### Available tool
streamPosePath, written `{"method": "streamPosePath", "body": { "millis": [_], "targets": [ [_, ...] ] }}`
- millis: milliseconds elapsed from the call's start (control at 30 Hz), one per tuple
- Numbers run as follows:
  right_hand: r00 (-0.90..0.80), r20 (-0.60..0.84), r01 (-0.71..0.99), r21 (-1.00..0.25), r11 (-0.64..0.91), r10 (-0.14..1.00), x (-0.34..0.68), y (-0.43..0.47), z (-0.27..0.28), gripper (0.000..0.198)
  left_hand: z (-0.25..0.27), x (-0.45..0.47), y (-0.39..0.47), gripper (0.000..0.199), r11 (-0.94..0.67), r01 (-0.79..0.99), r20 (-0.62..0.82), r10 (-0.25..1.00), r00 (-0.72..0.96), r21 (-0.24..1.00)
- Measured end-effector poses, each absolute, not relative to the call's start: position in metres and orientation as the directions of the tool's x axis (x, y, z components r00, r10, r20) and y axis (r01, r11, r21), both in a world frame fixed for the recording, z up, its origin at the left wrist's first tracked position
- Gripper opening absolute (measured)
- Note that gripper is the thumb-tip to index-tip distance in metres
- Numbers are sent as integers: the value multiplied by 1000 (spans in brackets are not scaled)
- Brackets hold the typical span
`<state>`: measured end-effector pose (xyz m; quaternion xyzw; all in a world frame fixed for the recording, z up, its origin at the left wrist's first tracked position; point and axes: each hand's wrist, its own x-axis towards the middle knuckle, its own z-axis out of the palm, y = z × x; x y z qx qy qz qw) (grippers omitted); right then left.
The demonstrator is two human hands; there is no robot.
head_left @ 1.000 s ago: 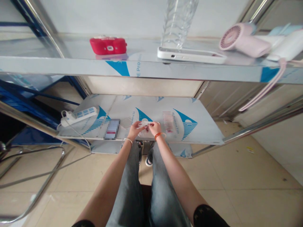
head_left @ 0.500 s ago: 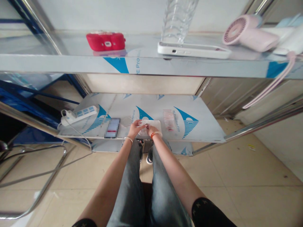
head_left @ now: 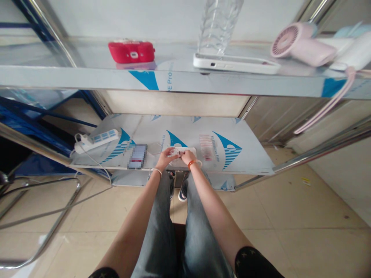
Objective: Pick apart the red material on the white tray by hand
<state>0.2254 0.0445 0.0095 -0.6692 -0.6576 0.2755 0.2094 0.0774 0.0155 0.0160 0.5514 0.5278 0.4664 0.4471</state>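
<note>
My left hand [head_left: 166, 157] and my right hand [head_left: 188, 156] meet over the front part of the lower shelf, fingertips almost touching. Both have their fingers drawn together in a pinch; whatever lies between them is too small to make out. Under and behind the fingers is a flat white item [head_left: 183, 148], mostly covered by my hands. To the left of my hands lies a phone [head_left: 137, 156] with a blurred screen. A clear packet with reddish stripes [head_left: 206, 148] rests to the right of my right hand.
On the lower shelf [head_left: 185, 129], a white power strip [head_left: 101, 139] sits at the left, its cable hanging off the edge. The upper shelf holds a red case [head_left: 131, 52], a white phone case [head_left: 236, 63], a clear bottle [head_left: 218, 29] and a pink handheld fan [head_left: 304, 44].
My right hand has shifted slightly right and up, with its wrist turned a little outward. The left hand stays in nearly the same place.
</note>
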Motion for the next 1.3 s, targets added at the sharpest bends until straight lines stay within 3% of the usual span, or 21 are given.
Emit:
{"method": "streamPosePath", "body": {
  "millis": [333,633,800,933,1033,1300],
  "targets": [
    [-58,107,384,-915,121,993,219,37,25,23,18,71,14,48,-72,227,71,997,12,971],
    [-144,158,340,-919,199,977,214,36,21,20,21,68,13,43,-90,243,76,995,70,966],
    [-57,175,338,-923,184,983,217,37,21,28,20,69,13,46,-102,227,94,994,48,969],
    [63,129,469,-879,85,990,224,41,17,23,15,68,15,49,-92,209,86,996,40,973],
    [82,9,625,-779,-44,997,228,44,10,13,11,68,16,51,-88,200,83,996,36,976],
    [-15,-216,851,-515,-101,976,230,44,-3,29,17,69,13,49,-96,230,98,995,6,968]
  ]
}}
